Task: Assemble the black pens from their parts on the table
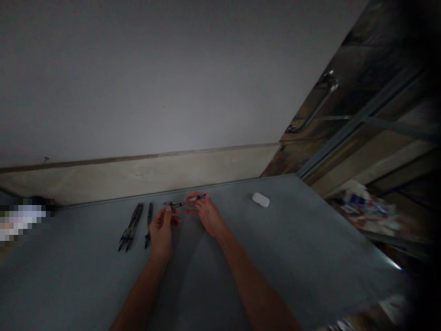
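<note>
A slim dark-and-clear pen [189,201] spans the space between my hands, roughly level above the table. My left hand [161,232] pinches it near its left end, thumb on top. At the other end, my right hand [208,215] grips the pen by its tip with thumb and finger, the other fingers stretched loosely behind it. Just left of my left hand lies a single black pen [149,223], partly hidden by that hand. Farther left, a few more black pens [131,227] lie side by side on the table.
The grey table [213,285] meets a pale wall [206,168] at its back edge. A small white rounded case [261,199] lies to the right. Past the table's right edge are a door with a metal handle [319,105] and a cluttered shelf [368,207]. A person is partly visible at far left.
</note>
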### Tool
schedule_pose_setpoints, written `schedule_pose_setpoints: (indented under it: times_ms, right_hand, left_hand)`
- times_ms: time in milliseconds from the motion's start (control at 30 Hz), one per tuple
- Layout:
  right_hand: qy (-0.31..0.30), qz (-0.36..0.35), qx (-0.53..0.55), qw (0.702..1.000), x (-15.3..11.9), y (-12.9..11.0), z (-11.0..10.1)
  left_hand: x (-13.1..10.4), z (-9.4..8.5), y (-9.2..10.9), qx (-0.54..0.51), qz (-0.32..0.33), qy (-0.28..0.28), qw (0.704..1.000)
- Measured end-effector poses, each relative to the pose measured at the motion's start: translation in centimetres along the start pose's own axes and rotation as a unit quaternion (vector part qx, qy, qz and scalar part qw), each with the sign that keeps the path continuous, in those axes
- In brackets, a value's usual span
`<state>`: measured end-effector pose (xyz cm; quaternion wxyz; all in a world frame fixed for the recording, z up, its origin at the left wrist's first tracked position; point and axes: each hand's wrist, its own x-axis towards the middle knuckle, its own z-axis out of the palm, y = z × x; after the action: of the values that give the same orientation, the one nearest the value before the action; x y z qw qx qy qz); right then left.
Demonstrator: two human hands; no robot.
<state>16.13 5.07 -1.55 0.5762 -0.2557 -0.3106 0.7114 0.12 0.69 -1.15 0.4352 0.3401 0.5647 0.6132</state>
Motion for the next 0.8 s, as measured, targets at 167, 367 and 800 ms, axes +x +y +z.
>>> schedule_pose_setpoints:
  times_ms: [167, 367, 800]
  right_hand:
    - [-0.030, 0.003, -0.041, 0.999, -0.5, 0.5, 0.1]
    - [-0.076, 0.009, -0.074, 0.994, -0.4, 1.1, -0.2]
    - [-0.094, 0.000, -0.237, 0.967, -0.6, 2.0, 0.3]
  left_hand:
    - [0.2, -0.1, -0.2, -0.011, -0.021, 0.019, 1.000]
    - [0.2, -0.4, -0.7, 0.056, -0.002, -0.008, 0.998]
    - [-0.5, -0.8, 0.4, 0.171, 0.097, 0.007, 0.980]
